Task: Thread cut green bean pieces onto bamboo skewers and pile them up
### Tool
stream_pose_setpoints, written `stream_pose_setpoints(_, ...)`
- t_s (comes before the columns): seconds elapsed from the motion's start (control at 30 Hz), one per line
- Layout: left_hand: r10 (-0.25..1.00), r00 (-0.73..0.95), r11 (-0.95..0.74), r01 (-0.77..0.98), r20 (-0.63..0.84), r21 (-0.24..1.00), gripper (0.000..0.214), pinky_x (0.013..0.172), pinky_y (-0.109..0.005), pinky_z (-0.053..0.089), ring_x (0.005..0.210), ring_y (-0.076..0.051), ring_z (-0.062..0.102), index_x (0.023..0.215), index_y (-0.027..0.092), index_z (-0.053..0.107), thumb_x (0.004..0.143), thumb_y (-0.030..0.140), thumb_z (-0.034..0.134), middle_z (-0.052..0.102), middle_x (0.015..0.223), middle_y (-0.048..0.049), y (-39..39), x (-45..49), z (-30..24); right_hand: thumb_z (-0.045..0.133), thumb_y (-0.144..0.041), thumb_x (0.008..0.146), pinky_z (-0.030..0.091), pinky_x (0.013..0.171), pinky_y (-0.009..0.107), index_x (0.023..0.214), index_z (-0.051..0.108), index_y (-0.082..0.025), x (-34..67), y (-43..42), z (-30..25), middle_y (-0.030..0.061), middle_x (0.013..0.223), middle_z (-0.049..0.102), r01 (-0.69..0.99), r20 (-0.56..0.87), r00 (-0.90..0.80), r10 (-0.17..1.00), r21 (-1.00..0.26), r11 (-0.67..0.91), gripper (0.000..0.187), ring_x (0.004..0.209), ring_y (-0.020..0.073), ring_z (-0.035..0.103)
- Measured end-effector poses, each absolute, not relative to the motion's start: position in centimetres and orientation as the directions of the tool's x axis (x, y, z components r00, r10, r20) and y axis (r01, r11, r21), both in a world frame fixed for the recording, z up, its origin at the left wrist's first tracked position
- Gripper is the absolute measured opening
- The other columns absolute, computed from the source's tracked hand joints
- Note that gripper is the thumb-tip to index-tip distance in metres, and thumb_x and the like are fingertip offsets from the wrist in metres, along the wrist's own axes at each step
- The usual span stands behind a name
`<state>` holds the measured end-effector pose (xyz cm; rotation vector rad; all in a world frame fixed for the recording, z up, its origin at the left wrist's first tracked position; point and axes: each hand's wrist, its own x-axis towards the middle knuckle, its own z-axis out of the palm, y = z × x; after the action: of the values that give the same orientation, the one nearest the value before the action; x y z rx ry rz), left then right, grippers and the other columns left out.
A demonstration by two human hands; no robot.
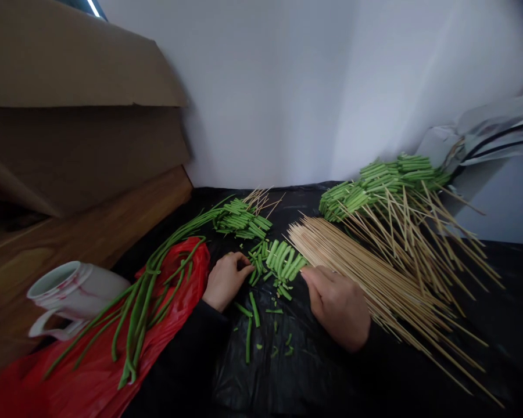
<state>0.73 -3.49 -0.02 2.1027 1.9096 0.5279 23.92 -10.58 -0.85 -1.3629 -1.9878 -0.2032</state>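
Observation:
My left hand (227, 280) is closed, its thumb and fingers curled together at the left edge of a loose pile of cut green bean pieces (257, 258). Whatever lies between those fingertips is hidden. On the right, my right hand (339, 305) is also closed, fingertips pressed at the right end of a row of bean pieces (284, 260) lying side by side. What it pinches is too small to make out. Bamboo skewers (375, 267) lie in a thick bundle just beyond and beside my right hand. Several short bean pieces (254, 309) and scraps are scattered below the hands.
Long whole beans (142, 307) rest on a red plastic bag (174, 325) at left, beside a tipped white mug (85, 293). Skewered beans are stacked at back centre (240, 219) and back right (375, 183). A cardboard box (82, 75) and white wall (270, 98) border the black sheet (261, 389).

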Motion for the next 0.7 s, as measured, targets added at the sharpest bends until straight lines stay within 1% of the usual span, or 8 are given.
stream_pose_setpoints(0.2,0.992,0.114,-0.127,0.911,0.055,0.391,0.011,0.068,-0.028,0.043,0.081,-0.020,0.062,0.078,0.021,0.066,0.076,0.029,0.057,0.069,0.087,-0.0041,-3.47,0.36,0.09,0.039,-0.013,0.091,0.028,0.058,0.030,0.086,0.063,-0.019,23.89,-10.53,-1.03,0.0010,0.071,0.061,0.873,0.626,-0.192,0.756,-0.243,0.423,0.025,0.062,0.0131,0.053)
stream_pose_setpoints(0.3,0.993,0.092,-0.114,0.921,0.076,0.373,0.010,0.068,-0.027,0.043,0.079,-0.019,0.063,0.077,0.022,0.065,0.077,0.027,0.056,0.069,0.085,-0.0040,-3.75,0.37,0.29,0.039,-0.013,0.090,0.028,0.057,0.029,0.087,0.063,-0.018,23.93,-10.49,-1.08,0.0010,0.071,0.061,0.870,0.631,-0.197,0.750,-0.240,0.431,0.026,0.061,0.0127,0.052)
stream_pose_setpoints(0.37,0.992,0.080,-0.114,0.912,0.100,0.394,0.010,0.065,-0.027,0.042,0.077,-0.019,0.063,0.079,0.022,0.064,0.077,0.027,0.055,0.069,0.083,-0.0034,-3.86,0.32,0.41,0.038,-0.011,0.089,0.029,0.057,0.029,0.087,0.063,-0.018,23.94,-10.48,-1.07,0.0013,0.072,0.061,0.868,0.626,-0.203,0.753,-0.241,0.434,0.026,0.062,0.0126,0.053)
stream_pose_setpoints(0.43,0.988,0.071,-0.125,0.887,0.136,0.444,0.011,0.064,-0.027,0.042,0.074,-0.019,0.063,0.083,0.022,0.063,0.078,0.029,0.055,0.069,0.080,-0.0024,-3.83,0.23,0.45,0.038,-0.010,0.088,0.029,0.057,0.029,0.087,0.063,-0.018,23.94,-10.50,-1.01,0.0015,0.072,0.061,0.870,0.618,-0.206,0.758,-0.240,0.432,0.026,0.063,0.0126,0.053)
stream_pose_setpoints(0.5,0.983,0.064,-0.148,0.837,0.175,0.526,0.016,0.065,-0.027,0.044,0.072,-0.018,0.063,0.090,0.022,0.064,0.078,0.030,0.055,0.069,0.080,-0.0020,-3.67,0.19,0.38,0.039,-0.010,0.088,0.029,0.057,0.028,0.086,0.063,-0.019,23.94,-10.52,-0.93,0.0014,0.071,0.061,0.873,0.617,-0.205,0.760,-0.236,0.427,0.026,0.062,0.0124,0.053)
stream_pose_setpoints(0.6,0.975,0.059,-0.190,0.727,0.215,0.660,0.025,0.076,-0.030,0.047,0.082,-0.019,0.064,0.098,0.019,0.066,0.080,0.031,0.053,0.071,0.090,-0.0048,-3.34,0.41,0.23,0.038,-0.010,0.088,0.029,0.057,0.028,0.085,0.063,-0.019,23.93,-10.57,-0.81,0.0014,0.070,0.061,0.869,0.619,-0.207,0.757,-0.240,0.434,0.026,0.062,0.0123,0.053)
stream_pose_setpoints(0.63,0.977,0.057,-0.188,0.687,0.206,0.702,0.027,0.077,-0.030,0.047,0.085,-0.020,0.064,0.098,0.018,0.067,0.080,0.032,0.053,0.071,0.093,-0.0061,-3.27,0.58,0.21,0.038,-0.011,0.089,0.029,0.057,0.028,0.085,0.063,-0.019,23.92,-10.59,-0.77,0.0015,0.070,0.061,0.867,0.621,-0.207,0.756,-0.241,0.436,0.026,0.062,0.0124,0.053)
stream_pose_setpoints(0.7,0.989,0.051,-0.142,0.595,0.138,0.791,0.029,0.075,-0.030,0.047,0.083,-0.020,0.064,0.098,0.015,0.068,0.079,0.034,0.054,0.071,0.092,-0.0075,-3.24,1.00,0.28,0.038,-0.012,0.089,0.029,0.057,0.028,0.086,0.063,-0.019,23.90,-10.63,-0.71,0.0013,0.071,0.061,0.867,0.619,-0.207,0.758,-0.243,0.435,0.026,0.062,0.0126,0.053)
